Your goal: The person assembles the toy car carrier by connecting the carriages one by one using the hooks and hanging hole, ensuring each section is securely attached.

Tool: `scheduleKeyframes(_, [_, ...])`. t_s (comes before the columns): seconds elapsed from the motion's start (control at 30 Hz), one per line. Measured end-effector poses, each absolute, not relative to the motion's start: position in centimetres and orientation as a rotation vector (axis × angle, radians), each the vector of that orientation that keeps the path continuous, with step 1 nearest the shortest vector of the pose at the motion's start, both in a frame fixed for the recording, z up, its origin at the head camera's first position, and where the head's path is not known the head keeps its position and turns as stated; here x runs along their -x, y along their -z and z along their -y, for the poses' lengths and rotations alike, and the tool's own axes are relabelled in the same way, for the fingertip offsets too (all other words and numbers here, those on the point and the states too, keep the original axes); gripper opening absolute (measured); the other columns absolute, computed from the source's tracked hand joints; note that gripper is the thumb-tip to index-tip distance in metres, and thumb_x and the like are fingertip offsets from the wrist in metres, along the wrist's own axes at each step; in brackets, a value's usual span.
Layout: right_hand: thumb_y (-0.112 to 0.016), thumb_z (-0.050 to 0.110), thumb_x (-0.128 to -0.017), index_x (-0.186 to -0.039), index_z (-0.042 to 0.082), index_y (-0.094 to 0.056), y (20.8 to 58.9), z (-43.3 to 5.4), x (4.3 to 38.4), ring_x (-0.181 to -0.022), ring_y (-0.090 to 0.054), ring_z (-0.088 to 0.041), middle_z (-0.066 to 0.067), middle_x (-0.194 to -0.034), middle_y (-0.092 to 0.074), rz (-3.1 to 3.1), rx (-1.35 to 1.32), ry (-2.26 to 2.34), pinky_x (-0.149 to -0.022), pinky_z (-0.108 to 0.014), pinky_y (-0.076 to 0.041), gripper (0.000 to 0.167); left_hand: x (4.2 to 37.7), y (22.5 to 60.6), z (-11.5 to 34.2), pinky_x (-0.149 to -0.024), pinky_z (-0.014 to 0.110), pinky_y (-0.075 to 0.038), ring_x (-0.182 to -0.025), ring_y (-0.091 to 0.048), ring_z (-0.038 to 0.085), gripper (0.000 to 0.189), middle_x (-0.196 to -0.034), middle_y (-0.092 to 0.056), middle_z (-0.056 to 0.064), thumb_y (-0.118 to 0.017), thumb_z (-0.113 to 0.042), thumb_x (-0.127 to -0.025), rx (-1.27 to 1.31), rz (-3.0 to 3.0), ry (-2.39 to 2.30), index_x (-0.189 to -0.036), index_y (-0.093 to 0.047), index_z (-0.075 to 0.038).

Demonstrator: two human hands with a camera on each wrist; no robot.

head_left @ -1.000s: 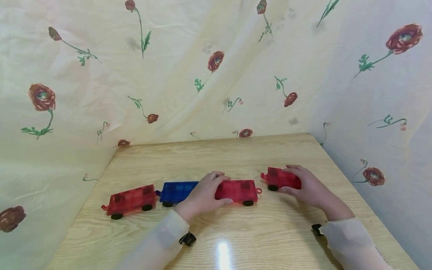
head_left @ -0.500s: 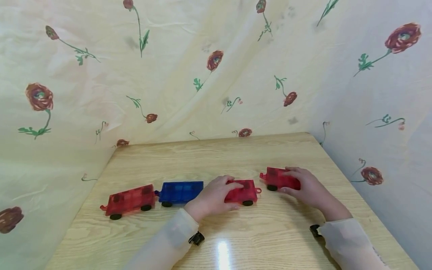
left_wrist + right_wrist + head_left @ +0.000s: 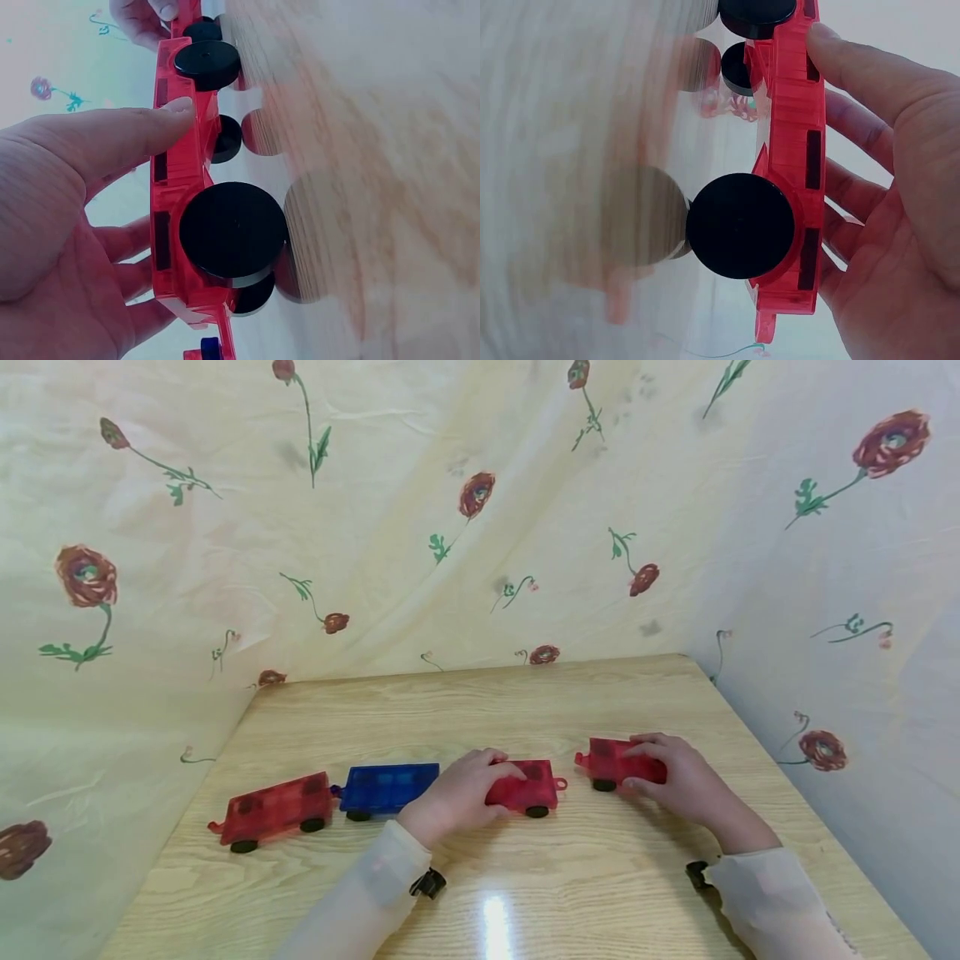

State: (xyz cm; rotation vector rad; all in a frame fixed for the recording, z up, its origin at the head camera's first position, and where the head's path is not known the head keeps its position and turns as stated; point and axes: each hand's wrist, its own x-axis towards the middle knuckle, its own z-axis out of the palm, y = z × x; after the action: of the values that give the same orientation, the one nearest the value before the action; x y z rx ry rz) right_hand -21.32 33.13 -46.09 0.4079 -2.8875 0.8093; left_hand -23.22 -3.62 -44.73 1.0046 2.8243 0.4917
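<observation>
Four-wheeled, see-through toy wagons stand on the table. My left hand (image 3: 459,793) grips the middle red toy wagon (image 3: 538,787), thumb on its near side and fingers on the far side, covering its left end. A blue toy wagon (image 3: 386,787) is linked behind it, with a red toy wagon (image 3: 277,808) hooked on at the far left. To the right, my right hand (image 3: 686,781) holds another red toy wagon (image 3: 613,760) by its sides; its hook points left, apart from the middle wagon's loop. Black wheels (image 3: 740,225) show large in the right wrist view.
The wood-grain table (image 3: 570,885) reaches back to a cream cloth (image 3: 390,510) printed with red flowers, which also hangs along both sides. A black wrist camera (image 3: 429,883) sits at the left cuff, and a black device (image 3: 697,875) at the right one.
After shifting right along the middle red wagon, my left hand has moved left, and the three linked wagons moved left with it. The right-hand wagon has come slightly nearer.
</observation>
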Motion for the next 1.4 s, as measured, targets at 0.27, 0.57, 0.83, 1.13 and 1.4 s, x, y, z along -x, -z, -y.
scheduleKeyframes(0.27, [-0.088,0.025,-0.087,-0.126,0.014,-0.075,46.2,-33.1,21.1,-0.132,-0.046,-0.049,-0.020,-0.147,-0.055,2.906,-0.403,-0.785,-0.102,-0.069,-0.045,0.042,23.5,45.1,3.6,-0.101,0.045,-0.054,-0.130,-0.052,0.022,0.055,-0.141,-0.059,-0.002,-0.088,-0.036,-0.086,-1.007,-2.837,-0.531,-0.136,-0.066,-0.033])
scheduleKeyframes(0.57, [-0.089,0.025,-0.086,-0.126,0.016,-0.075,46.3,-33.5,21.1,-0.130,-0.048,-0.046,-0.018,-0.146,-0.056,2.901,-0.415,-0.823,-0.099,-0.066,-0.049,0.043,23.5,45.1,3.2,-0.103,0.041,-0.052,-0.130,-0.050,0.020,0.054,-0.136,-0.058,-0.005,-0.088,-0.035,-0.087,-1.014,-2.818,-0.602,-0.136,-0.066,-0.034])
scheduleKeyframes(0.83, [-0.090,0.025,-0.085,-0.126,0.015,-0.075,46.0,-33.7,21.0,-0.131,-0.046,-0.046,-0.017,-0.146,-0.056,2.921,-0.402,-0.841,-0.098,-0.066,-0.050,0.044,23.6,45.1,2.8,-0.108,0.042,-0.049,-0.132,-0.049,0.021,0.055,-0.138,-0.056,-0.004,-0.087,-0.034,-0.088,-1.031,-2.805,-0.622,-0.138,-0.065,-0.033])
scheduleKeyframes(1.13, [-0.091,0.027,-0.084,-0.122,0.016,-0.077,45.6,-33.7,20.9,-0.131,-0.047,-0.046,-0.016,-0.143,-0.058,2.914,-0.427,-0.845,-0.101,-0.069,-0.046,0.041,23.7,45.1,2.3,-0.103,0.042,-0.053,-0.130,-0.048,0.019,0.057,-0.137,-0.056,-0.005,-0.088,-0.034,-0.087,-0.987,-2.812,-0.663,-0.139,-0.065,-0.036])
scheduleKeyframes(1.4, [-0.091,0.028,-0.084,-0.120,0.017,-0.077,45.9,-33.9,20.9,-0.131,-0.047,-0.045,-0.015,-0.143,-0.058,2.905,-0.457,-0.860,-0.102,-0.069,-0.044,0.040,24.0,45.4,1.9,-0.106,0.041,-0.051,-0.131,-0.048,0.019,0.057,-0.138,-0.055,-0.004,-0.087,-0.035,-0.088,-0.990,-2.832,-0.657,-0.140,-0.064,-0.036])
